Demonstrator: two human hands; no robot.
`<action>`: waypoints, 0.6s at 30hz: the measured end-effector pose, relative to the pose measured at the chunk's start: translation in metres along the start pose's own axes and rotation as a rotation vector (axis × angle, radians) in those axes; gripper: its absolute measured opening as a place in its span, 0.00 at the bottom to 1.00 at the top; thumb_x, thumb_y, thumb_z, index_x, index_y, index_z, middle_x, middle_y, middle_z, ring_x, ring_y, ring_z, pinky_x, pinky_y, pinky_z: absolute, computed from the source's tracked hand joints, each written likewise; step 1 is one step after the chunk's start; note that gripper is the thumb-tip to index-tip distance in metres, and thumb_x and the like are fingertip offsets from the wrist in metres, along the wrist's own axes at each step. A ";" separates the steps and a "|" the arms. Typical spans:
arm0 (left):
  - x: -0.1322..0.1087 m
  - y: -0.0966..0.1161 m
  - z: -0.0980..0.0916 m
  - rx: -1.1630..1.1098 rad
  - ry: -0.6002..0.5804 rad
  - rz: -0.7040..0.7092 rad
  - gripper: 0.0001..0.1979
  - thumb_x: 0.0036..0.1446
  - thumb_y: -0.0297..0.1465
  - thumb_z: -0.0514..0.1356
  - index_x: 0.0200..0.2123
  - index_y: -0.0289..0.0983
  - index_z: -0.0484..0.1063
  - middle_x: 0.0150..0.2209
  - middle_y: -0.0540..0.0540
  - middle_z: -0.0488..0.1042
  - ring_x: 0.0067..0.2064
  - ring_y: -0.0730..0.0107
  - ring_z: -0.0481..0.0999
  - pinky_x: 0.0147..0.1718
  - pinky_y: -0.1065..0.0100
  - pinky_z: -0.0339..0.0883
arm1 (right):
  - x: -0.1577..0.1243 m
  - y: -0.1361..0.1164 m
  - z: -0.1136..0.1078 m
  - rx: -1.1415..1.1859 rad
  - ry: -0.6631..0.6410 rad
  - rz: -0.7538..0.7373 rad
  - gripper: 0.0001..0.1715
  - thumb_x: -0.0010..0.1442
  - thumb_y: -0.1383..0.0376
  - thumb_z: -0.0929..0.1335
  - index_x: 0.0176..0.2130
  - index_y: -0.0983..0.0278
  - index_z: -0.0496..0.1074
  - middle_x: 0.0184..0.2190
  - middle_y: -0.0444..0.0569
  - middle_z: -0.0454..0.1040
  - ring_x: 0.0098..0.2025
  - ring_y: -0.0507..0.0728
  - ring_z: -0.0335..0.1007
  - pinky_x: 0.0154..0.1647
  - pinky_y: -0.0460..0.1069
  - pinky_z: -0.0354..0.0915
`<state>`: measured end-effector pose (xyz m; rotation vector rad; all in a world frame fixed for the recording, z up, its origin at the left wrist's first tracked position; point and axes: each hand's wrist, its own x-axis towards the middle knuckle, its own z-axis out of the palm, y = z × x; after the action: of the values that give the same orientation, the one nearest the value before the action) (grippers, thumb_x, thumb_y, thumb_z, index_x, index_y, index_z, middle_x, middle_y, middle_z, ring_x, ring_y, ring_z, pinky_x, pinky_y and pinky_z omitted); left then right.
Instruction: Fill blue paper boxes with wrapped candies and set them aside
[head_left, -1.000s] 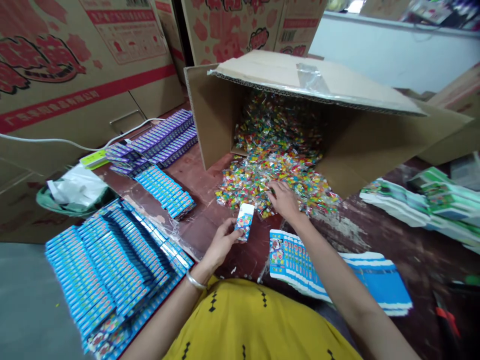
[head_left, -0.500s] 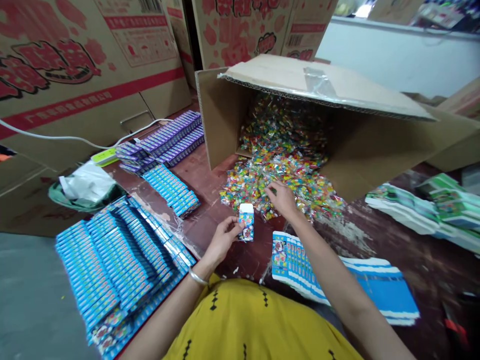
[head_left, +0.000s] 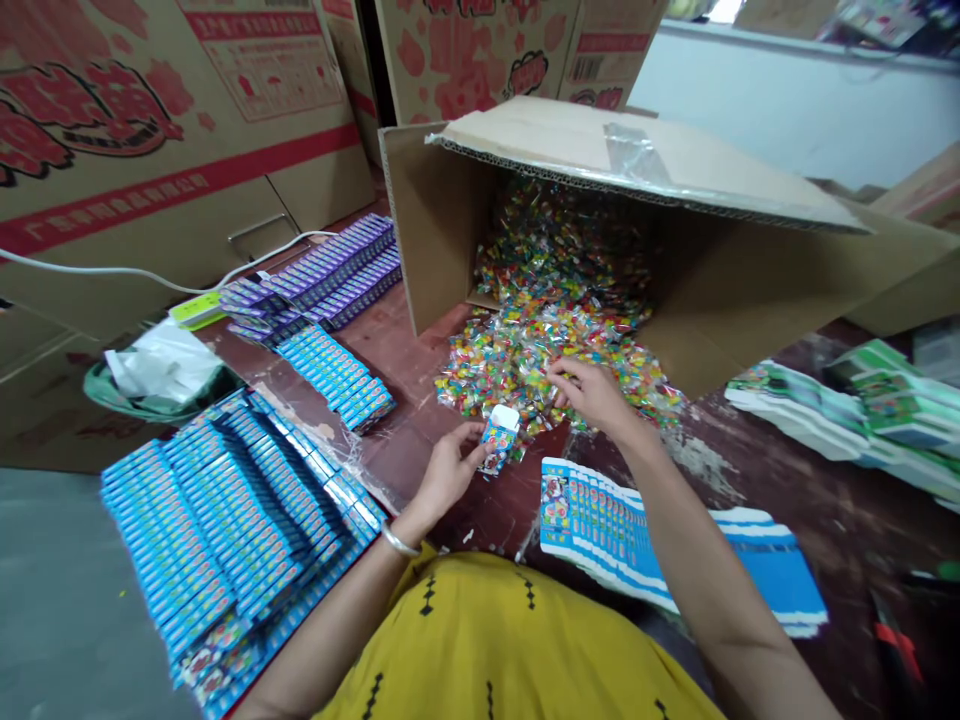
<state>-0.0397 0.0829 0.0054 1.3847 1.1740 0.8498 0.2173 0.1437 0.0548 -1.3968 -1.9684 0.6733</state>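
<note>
Holding 1 box point(head_left: 501, 438) in left hand point(head_left: 452, 468), right hand point(head_left: 592, 393) at 1 candy pile point(head_left: 551, 322), its grip unclear.

A packing workshop, or the packing corner of a small factory, is showing itself here: tall cartons point(head_left: 277, 90) with red print are standing along the back of a scuffed, reddish-brown worktop point(head_left: 420, 375), and an open cardboard box point(head_left: 570, 130) is lying on its side with a heap of clear packets point(head_left: 517, 360) of bright, multicoloured pieces spreading from its mouth. Identical goods are filling the space in bulk — blue boxes point(head_left: 225, 530) are sitting in tight rows, purple boxes point(head_left: 352, 262) are lining up behind them, and blue flattened cartons point(head_left: 772, 570) are lying fanned out at the right.
</note>
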 end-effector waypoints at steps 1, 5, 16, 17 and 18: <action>0.000 0.001 -0.001 0.015 -0.008 0.004 0.15 0.55 0.39 0.62 0.43 0.36 0.74 0.38 0.43 0.78 0.37 0.64 0.75 0.37 0.67 0.67 | -0.001 -0.004 -0.004 0.014 -0.086 -0.008 0.11 0.65 0.59 0.63 0.36 0.61 0.72 0.25 0.43 0.75 0.23 0.52 0.71 0.30 0.46 0.65; 0.000 0.005 -0.002 0.055 -0.037 0.019 0.15 0.55 0.38 0.62 0.44 0.37 0.76 0.41 0.43 0.78 0.40 0.61 0.76 0.40 0.66 0.67 | -0.004 -0.024 -0.011 -0.077 -0.359 -0.156 0.14 0.66 0.61 0.62 0.33 0.61 0.73 0.24 0.42 0.73 0.27 0.52 0.70 0.33 0.45 0.62; -0.004 0.020 0.009 -0.117 -0.099 -0.007 0.15 0.54 0.36 0.64 0.43 0.35 0.74 0.38 0.44 0.76 0.38 0.64 0.74 0.40 0.67 0.67 | -0.015 -0.056 0.015 -0.081 -0.168 -0.249 0.14 0.65 0.67 0.63 0.49 0.58 0.72 0.43 0.47 0.77 0.43 0.54 0.73 0.45 0.48 0.66; -0.005 0.023 0.009 -0.163 -0.071 -0.013 0.16 0.53 0.35 0.64 0.45 0.36 0.73 0.37 0.44 0.76 0.38 0.65 0.74 0.39 0.68 0.67 | -0.019 -0.056 0.014 -0.036 -0.058 -0.193 0.14 0.66 0.66 0.63 0.49 0.58 0.72 0.43 0.47 0.77 0.43 0.55 0.73 0.45 0.49 0.66; -0.006 0.026 0.009 -0.204 -0.040 -0.018 0.19 0.53 0.35 0.65 0.47 0.36 0.71 0.37 0.45 0.75 0.37 0.66 0.74 0.38 0.68 0.67 | -0.024 -0.055 0.014 -0.001 0.048 -0.134 0.13 0.66 0.64 0.63 0.48 0.58 0.73 0.42 0.47 0.77 0.43 0.55 0.73 0.45 0.49 0.67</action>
<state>-0.0276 0.0764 0.0300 1.2175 1.0368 0.8993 0.1783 0.1031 0.0800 -1.2575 -2.0043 0.5723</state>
